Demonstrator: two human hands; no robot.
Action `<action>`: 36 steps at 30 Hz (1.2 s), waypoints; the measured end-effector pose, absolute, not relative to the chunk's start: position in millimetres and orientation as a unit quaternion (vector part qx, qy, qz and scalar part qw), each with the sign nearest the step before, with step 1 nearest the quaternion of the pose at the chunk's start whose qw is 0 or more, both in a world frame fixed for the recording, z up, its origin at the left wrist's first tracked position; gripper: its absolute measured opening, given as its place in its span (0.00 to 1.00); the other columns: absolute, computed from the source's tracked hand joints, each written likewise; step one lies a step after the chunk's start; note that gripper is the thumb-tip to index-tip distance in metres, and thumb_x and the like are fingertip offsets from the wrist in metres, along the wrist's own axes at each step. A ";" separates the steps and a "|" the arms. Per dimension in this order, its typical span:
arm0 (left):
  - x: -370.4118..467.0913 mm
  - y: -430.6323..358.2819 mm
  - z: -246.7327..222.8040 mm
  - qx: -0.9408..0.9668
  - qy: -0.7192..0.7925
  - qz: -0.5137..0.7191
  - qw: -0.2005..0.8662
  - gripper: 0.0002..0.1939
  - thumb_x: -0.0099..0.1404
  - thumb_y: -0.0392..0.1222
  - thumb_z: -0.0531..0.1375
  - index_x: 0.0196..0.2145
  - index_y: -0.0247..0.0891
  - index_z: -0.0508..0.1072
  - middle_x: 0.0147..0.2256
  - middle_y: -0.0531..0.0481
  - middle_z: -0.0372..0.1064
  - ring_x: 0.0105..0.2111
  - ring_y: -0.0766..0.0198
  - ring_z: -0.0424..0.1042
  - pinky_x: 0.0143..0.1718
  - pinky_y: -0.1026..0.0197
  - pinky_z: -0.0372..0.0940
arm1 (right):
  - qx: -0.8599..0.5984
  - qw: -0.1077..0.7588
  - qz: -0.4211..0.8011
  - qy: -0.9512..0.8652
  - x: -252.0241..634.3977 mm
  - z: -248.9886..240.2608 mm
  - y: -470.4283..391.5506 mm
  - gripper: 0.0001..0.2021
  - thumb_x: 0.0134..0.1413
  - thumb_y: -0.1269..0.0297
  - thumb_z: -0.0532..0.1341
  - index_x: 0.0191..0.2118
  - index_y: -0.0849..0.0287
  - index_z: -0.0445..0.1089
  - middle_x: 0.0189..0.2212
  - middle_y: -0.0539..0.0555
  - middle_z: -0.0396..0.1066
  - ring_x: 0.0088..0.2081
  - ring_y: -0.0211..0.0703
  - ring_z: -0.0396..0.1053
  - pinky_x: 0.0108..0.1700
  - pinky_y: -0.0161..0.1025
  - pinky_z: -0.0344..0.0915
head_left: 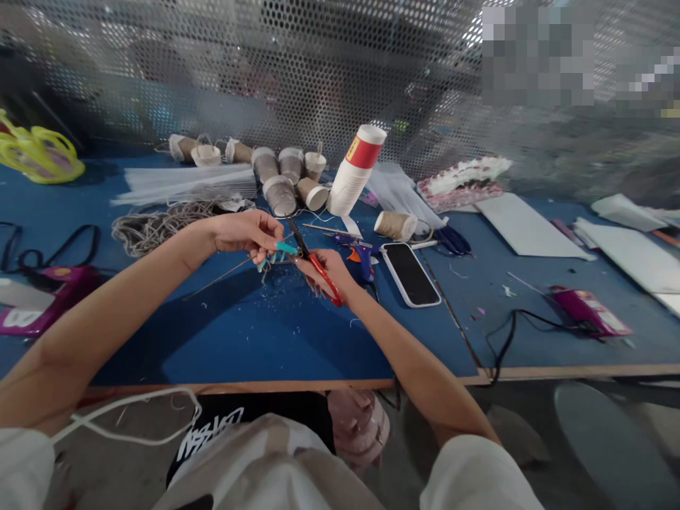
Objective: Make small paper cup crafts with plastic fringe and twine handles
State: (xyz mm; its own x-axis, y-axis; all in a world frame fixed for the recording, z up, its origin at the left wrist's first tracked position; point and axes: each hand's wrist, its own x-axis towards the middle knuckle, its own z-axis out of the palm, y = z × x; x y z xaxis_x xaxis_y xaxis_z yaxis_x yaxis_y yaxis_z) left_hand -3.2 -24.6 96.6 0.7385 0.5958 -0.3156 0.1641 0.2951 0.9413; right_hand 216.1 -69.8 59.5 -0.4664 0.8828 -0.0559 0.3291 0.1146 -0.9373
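Observation:
My left hand [247,232], with long teal nails, is closed in a pinch on a thin cord [220,275] that trails down to the left. My right hand [333,269] is closed around red-handled scissors [325,278], whose dark blades point up and away. The two hands nearly meet over the blue table, and the nails hide part of the cord between them. Just behind my left hand lies a tangled bundle of grey cord [154,228]. A blue glue gun [364,258] rests beside my right hand.
Behind my hands stand a tall stack of paper cups [353,173] and several cord-wrapped cups [279,195]. A phone [411,275] lies to the right. Purple devices with black cables [592,312] sit at both sides. A yellow basket [40,154] is far left; perforated metal [223,78] rises behind.

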 end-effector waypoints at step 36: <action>-3.7 -23.5 95.5 0.576 0.342 0.158 0.726 0.13 0.50 0.39 0.72 0.24 0.32 0.71 0.16 0.54 0.70 0.14 0.74 0.67 0.16 0.74 0.60 | -0.436 0.274 0.477 -0.712 216.4 58.0 -68.0 0.19 0.50 0.48 0.64 0.25 0.58 0.63 0.14 0.43 0.59 0.16 0.32 0.58 0.19 0.32 0.56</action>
